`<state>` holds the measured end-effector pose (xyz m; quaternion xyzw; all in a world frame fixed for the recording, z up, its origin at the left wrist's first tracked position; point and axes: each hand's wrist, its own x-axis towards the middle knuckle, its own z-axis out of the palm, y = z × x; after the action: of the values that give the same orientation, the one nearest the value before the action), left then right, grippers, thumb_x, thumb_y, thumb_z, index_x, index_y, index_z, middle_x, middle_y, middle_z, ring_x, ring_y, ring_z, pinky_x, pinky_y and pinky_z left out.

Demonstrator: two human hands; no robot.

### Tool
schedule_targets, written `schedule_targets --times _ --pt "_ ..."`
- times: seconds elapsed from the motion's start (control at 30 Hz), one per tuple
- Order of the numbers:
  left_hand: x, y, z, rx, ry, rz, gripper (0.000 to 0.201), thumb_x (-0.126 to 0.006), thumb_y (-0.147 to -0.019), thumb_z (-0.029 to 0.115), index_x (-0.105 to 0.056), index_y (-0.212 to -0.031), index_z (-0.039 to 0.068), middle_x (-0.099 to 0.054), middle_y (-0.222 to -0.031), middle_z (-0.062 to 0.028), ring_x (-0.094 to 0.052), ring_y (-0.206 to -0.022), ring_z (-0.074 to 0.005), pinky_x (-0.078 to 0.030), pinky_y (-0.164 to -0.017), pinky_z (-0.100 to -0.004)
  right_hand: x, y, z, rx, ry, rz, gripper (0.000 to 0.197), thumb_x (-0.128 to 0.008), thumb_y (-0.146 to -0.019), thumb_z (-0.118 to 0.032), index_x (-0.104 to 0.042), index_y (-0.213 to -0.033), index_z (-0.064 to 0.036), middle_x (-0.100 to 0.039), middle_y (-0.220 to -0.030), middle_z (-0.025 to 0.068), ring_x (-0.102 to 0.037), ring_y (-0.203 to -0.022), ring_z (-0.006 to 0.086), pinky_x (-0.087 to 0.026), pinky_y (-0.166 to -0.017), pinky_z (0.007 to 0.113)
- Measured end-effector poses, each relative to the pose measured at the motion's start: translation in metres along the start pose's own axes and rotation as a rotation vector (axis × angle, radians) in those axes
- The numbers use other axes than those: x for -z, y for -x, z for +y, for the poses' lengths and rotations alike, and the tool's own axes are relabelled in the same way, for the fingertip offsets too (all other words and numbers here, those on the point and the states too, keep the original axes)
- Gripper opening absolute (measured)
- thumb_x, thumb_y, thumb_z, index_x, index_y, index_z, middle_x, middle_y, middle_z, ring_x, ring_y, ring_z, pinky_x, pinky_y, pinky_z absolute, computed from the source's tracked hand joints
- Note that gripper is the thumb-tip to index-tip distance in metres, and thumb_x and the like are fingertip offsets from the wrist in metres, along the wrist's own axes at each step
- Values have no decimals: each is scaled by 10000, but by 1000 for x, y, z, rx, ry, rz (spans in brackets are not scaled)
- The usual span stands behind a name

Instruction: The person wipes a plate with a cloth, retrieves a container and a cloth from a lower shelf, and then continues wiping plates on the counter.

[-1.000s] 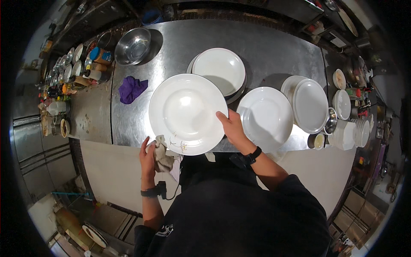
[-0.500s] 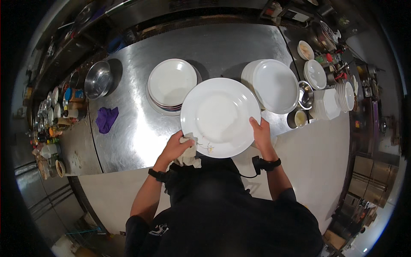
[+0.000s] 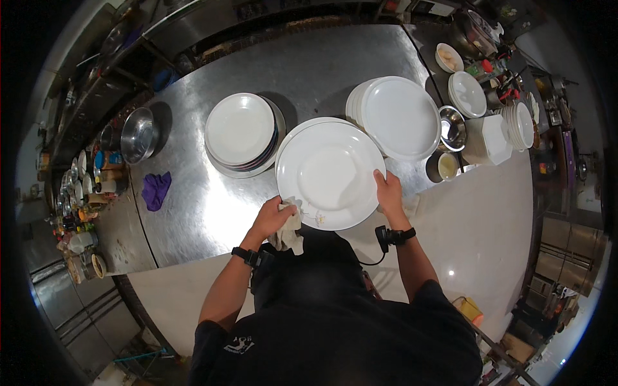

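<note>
- In the head view, a wide-rimmed white plate (image 3: pixel 329 168) lies face up between the person's two hands at the near edge of the steel table (image 3: pixel 309 61), with a small brownish decoration on its lower rim.
- The left hand (image 3: pixel 273 219) is at the plate's lower left, its fingers bunched around a beige cloth (image 3: pixel 291 237) that hangs below the rim.
- The right hand (image 3: pixel 389 192) grips the right rim, thumb on top; the other fingers are largely hidden, so their spread cannot be told.
- Another plate's rim (image 3: pixel 302 125) shows just beyond the first plate, overlapped by it.
- A stack of round plates (image 3: pixel 238 128) stands to the left, and a stack of white plates (image 3: pixel 400 119) to the right.
- Farther left lie a purple cloth (image 3: pixel 156 191) and a steel bowl (image 3: pixel 139 136).
</note>
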<state>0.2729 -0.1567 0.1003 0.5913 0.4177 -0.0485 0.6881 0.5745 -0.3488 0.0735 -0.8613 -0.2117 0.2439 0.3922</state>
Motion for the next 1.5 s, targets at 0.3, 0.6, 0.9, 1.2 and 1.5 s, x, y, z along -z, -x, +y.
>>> schedule_targets --times 0.3,0.6,0.9,1.2,1.5 --pt "-9 1 7 -52 -227 180 462 -697 -864 362 -650 -1036 -64 -725 -916 -195 -711 -857 -307 -542 -791 -371 -2 -21 1 164 450 67 529 -577 -974 -464 -613 -783 27 -656 -756 264 -635 -707 468 -483 -615 530" --pt "-5 48 -31 -9 -109 263 442 -699 -902 380 -580 -852 -43 -647 -739 -172 -605 -664 -228 -487 -655 -364 -11 -25 -22 15 769 72 651 -488 -954 -627 -713 -914 -17 -712 -909 240 -676 -916 442 -531 -799 536" --pt "67 212 -210 -48 261 898 240 -672 -926 244 -611 -886 16 -658 -742 -49 -551 -661 -106 -466 -619 -286 20 23 31 323 596 218 691 -390 -1055 -525 -669 -825 65 -593 -636 220 -450 -588 290 -373 -559 455" --pt "49 332 -422 241 661 1351 274 -671 -927 277 -613 -902 11 -657 -824 -48 -570 -773 -132 -483 -755 -301 -157 214 -62 802 855 -800 294 -598 -964 -245 -556 -780 -19 -574 -728 189 -589 -700 398 -461 -622 454" --pt "4 247 -514 246 753 1660 264 -674 -934 271 -626 -965 13 -650 -897 -53 -561 -860 -147 -466 -823 -300 -429 273 102 936 1036 -1702 403 -605 -955 -414 -577 -813 -37 -618 -813 184 -621 -793 389 -474 -679 501"
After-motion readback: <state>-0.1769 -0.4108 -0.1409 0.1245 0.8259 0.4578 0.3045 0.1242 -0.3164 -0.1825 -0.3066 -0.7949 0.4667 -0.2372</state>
